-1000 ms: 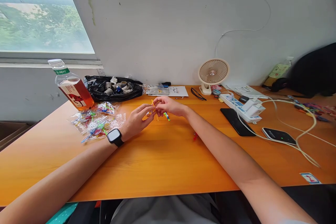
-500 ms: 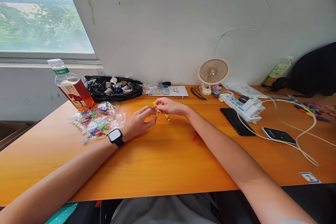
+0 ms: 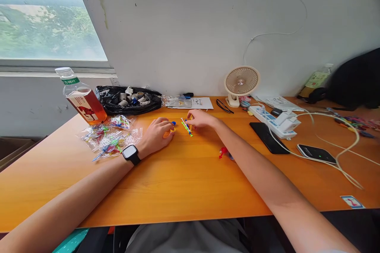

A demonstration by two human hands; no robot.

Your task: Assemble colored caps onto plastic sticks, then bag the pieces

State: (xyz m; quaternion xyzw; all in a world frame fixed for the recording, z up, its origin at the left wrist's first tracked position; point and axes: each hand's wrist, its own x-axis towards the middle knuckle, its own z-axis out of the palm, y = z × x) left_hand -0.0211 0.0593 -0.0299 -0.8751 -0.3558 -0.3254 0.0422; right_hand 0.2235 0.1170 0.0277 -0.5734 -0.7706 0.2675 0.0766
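My left hand (image 3: 158, 132), with a black watch on its wrist, rests low over the table with curled fingers. A small yellow plastic piece (image 3: 173, 129) shows at its fingertips, and a round blue piece (image 3: 173, 123) is just beyond them. Pinched fingers of my right hand (image 3: 199, 119) hold a thin yellow plastic stick (image 3: 190, 128) near the tabletop. Beside it is a green and white plastic stick (image 3: 187, 127); whether the fingers touch it is unclear. A red plastic piece (image 3: 222, 152) lies by my right forearm, which partly hides a bluish piece (image 3: 230, 157).
Clear bags of colourful plastic parts (image 3: 111, 140) lie left, near a tilted-looking drink bottle (image 3: 86, 104). Behind are a black bag (image 3: 107, 101) of scraps, papers (image 3: 202, 103), glasses (image 3: 224, 106) and a fan (image 3: 237, 85). Rightward sit a power strip (image 3: 267, 120), phone (image 3: 268, 137) and cables.
My hands, close together before, have moved apart. The right has shifted right and lower with the yellow stick. The blue piece now shows by my left fingertips, and more of the red piece is uncovered.
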